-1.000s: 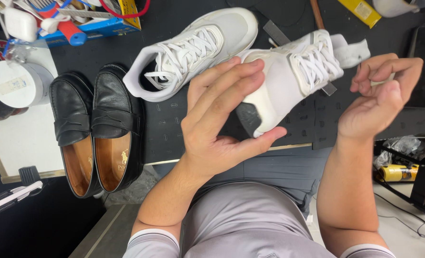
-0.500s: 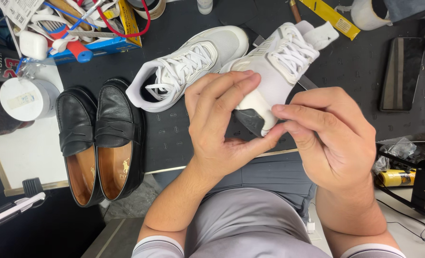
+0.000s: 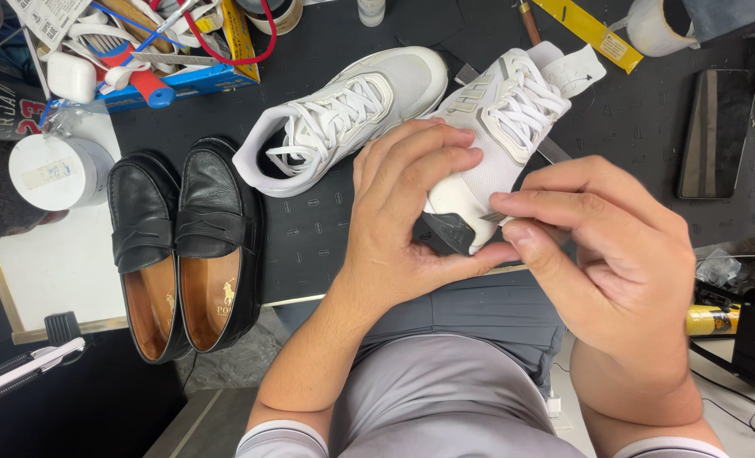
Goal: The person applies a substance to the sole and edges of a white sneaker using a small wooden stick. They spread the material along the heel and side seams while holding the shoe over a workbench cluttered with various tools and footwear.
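My left hand [image 3: 407,212] grips the toe end of a white lace-up sneaker [image 3: 500,127], holding it sole-side toward me over the near edge of the black mat [image 3: 309,237]. My right hand [image 3: 610,254] is at the same toe end, its fingertips pressed against the side of the sneaker near the dark sole. The matching white sneaker [image 3: 343,119] lies on its side on the mat just left of the held one. A pair of black leather loafers [image 3: 182,246] stands side by side at the left.
A blue tray of tools, cords and a red-handled item [image 3: 153,51] sits at the back left, with a white round tub [image 3: 55,170] beside it. A dark phone [image 3: 716,131] lies at the right, a white mug [image 3: 653,25] behind it, a yellow strip [image 3: 589,34] nearby.
My right hand came in from the right, where it was raised and open, and closed onto the toe of the held sneaker. The sneaker's toe now points more toward me.
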